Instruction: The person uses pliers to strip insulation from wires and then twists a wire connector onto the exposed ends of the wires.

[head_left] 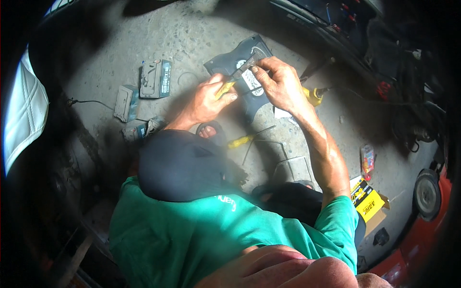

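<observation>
My left hand (pixel 210 100) is closed around a tool with a yellow handle (pixel 225 90); its exact kind is unclear. Just right of it, my right hand (pixel 276 79) pinches a thin dark strip (pixel 240 71) that reaches across toward the left hand. Both hands are raised over a dark grey moulded panel (pixel 225 63) with a white label and round white marks. My right forearm and hand hide parts of this panel. What the fingertips of the right hand cover cannot be made out.
Several grey and teal box-shaped units (pixel 156 79) lie on the concrete floor to the left. Beneath the hands lies another yellow-handled tool (pixel 240 141). At right are a yellow and black carton (pixel 370 205), a small clear pack (pixel 367 158) and a wheel (pixel 427 194) on red bodywork.
</observation>
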`<act>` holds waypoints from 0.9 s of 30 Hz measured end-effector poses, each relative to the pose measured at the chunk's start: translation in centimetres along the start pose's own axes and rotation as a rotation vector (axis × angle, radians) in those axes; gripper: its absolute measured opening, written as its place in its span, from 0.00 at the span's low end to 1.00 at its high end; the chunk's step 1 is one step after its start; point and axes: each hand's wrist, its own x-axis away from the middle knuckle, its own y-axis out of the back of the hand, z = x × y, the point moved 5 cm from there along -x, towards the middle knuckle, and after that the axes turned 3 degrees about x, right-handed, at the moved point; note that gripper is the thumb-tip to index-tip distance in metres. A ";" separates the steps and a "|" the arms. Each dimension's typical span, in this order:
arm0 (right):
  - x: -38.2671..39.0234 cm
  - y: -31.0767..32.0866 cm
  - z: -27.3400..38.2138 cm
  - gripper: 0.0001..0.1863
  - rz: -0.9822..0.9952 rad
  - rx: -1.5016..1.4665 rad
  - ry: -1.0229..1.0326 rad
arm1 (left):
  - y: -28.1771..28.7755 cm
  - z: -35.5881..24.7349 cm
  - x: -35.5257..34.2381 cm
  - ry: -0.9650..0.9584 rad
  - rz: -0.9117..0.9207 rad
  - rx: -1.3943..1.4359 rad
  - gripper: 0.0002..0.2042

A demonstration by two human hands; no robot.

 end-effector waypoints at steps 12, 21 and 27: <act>0.4 0.0 0.9 0.09 -0.114 0.126 0.043 | -0.2 -0.3 0.0 0.055 0.019 -0.016 0.09; 0.3 -2.4 -2.3 0.10 -0.054 -0.255 -0.205 | -0.3 -0.7 -0.2 -0.180 -0.066 -0.099 0.12; 0.6 -2.5 -2.7 0.11 -0.043 -0.283 -0.189 | -0.1 -0.7 -0.4 -0.115 -0.053 -0.178 0.12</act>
